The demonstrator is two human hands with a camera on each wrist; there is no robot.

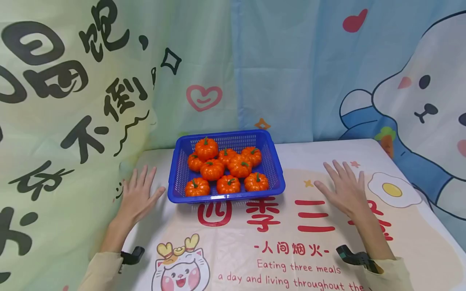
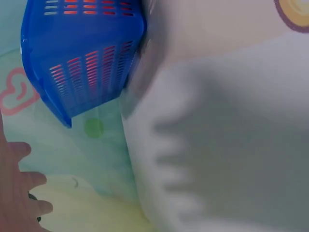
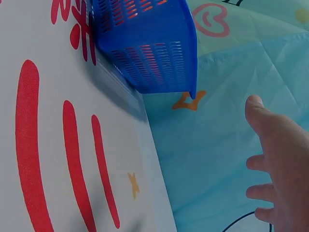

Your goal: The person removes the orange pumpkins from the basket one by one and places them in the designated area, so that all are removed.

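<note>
A blue plastic basket (image 1: 226, 197) with slotted walls stands near the back of the table and holds several small orange pumpkins (image 1: 212, 169) with green stems. To its left my left hand (image 1: 138, 198) is held with the fingers spread, apart from the basket and holding nothing. On the other side my right hand (image 1: 346, 190) is likewise spread and bare, farther from the basket. Both wrist views show the basket's slotted side, with the left fingers (image 2: 34, 180) at the lower left edge of one and the right thumb (image 3: 263, 116) at the right of the other.
A printed cloth (image 1: 291, 258) with red characters, a cat and a fried egg covers the table (image 1: 313, 153). Behind it hangs a curtain (image 1: 276, 72) with a cartoon bear, reaching round to the left side. Dark straps with cameras (image 1: 132, 255) sit on both wrists.
</note>
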